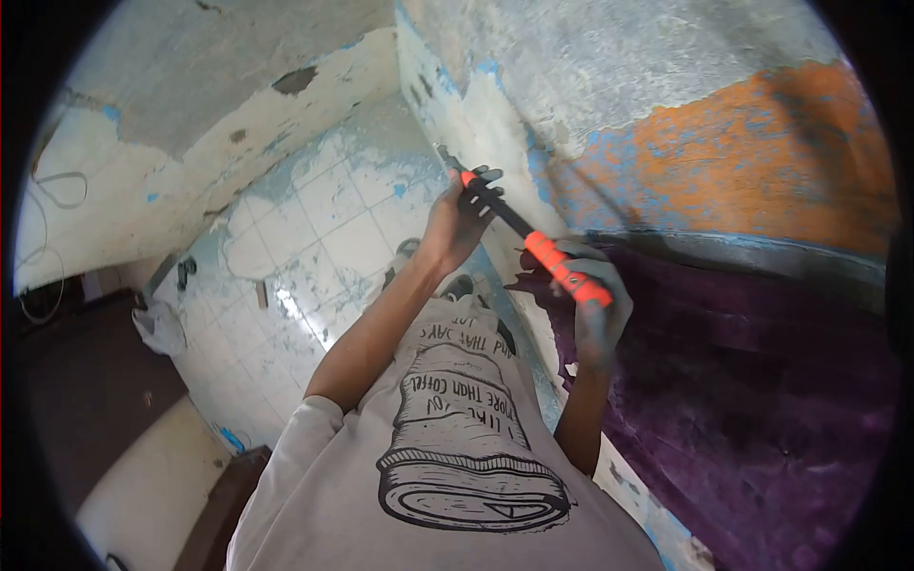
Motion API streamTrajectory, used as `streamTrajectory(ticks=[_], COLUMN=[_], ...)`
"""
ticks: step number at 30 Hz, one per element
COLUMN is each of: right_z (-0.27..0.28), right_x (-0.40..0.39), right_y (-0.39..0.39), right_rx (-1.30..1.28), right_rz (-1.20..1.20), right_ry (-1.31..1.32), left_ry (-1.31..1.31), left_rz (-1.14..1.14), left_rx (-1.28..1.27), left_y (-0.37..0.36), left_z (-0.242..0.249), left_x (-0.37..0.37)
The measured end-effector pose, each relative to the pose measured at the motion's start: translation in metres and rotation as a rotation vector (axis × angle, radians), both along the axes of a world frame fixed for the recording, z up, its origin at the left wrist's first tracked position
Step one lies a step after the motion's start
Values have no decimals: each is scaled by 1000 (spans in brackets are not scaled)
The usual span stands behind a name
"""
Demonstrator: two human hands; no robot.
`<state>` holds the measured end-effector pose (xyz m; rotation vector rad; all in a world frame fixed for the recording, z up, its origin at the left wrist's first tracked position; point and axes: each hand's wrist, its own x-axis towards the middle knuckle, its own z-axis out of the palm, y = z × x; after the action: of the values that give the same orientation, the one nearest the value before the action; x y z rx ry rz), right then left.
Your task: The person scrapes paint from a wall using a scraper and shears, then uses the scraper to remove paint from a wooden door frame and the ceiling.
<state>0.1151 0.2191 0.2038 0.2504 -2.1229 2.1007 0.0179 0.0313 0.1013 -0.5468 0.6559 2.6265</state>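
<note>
A long-handled scraper (503,211) with a black shaft and orange grip lies slantwise across the middle of the head view. Its dark tip points up and left, close to the foot of the peeling wall (495,105). My left hand (459,224) is curled round the upper shaft, just below the tip, with the fingers showing past it. Around the orange grip at the lower end, my right hand (600,300) is closed. The hand and fingers look dusty.
Flaked paint and dust cover the tiled floor (286,224). A dark purple sheet (752,381) covers something along the right, below an orange and blue wall patch (724,162). Brown furniture (105,381) and a white plastic bag (160,328) stand at left.
</note>
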Motion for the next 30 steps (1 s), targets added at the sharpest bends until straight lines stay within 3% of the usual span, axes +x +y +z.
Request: streamTrajectory(ticks=[4, 6, 8, 9, 10, 12, 13, 14, 16, 17, 18, 20, 22, 24, 28, 30], right_z=[-24, -28, -19, -16, -13, -6, 7, 15, 39, 55, 62, 72, 85, 93, 104, 94], right_x=[-6, -7, -13, -16, -18, -22, -28, -32, -44, -51, -56, -58, -75, -86, -112, -126], right_y=[-21, -30, -43, -45, -44, -44, -46, -41, -31, -35, -32, -24, -42, -49, -71, -83], right_rx=[-254, -281, -577, -705, -695, -765, -795, -769, -651, -544, -531, -313, -282, -122, 67, 217], right_rz=[-163, -212, -296, -226, -243, -148, -296, -320, -380, -560, -577, -455, -525, -389, -332, -403], right_ry=[147, 52, -71, -58, -39, 68, 73, 82, 232, 211, 226, 309, 377, 486, 567, 558], left_ry=[19, 63, 50, 46, 55, 140, 196, 200, 582, 547, 565, 958, 1307, 1445, 1473, 1271], left_rz=[-29, -52, -83, -110, -132, -356, -511, -533, -874, -880, -894, -593, -113, -83, 49, 90], left_rx=[78, 190, 206, 216, 228, -47, -185, -158, -729, -632, -618, -902, -1029, -912, -793, -862], left_y=[-8, -14, -16, -17, -17, -20, -23, -28, -36, -40, -42, -42, -22, 6, 71, 92], left_z=[5, 2, 1, 2, 3, 4, 13, 18, 29, 40, 50, 64, 70, 78, 78, 62], left_x=[30, 37, 35, 30, 23, 7, -2, -8, -25, -29, -35, -42, -57, -68, -78, -87])
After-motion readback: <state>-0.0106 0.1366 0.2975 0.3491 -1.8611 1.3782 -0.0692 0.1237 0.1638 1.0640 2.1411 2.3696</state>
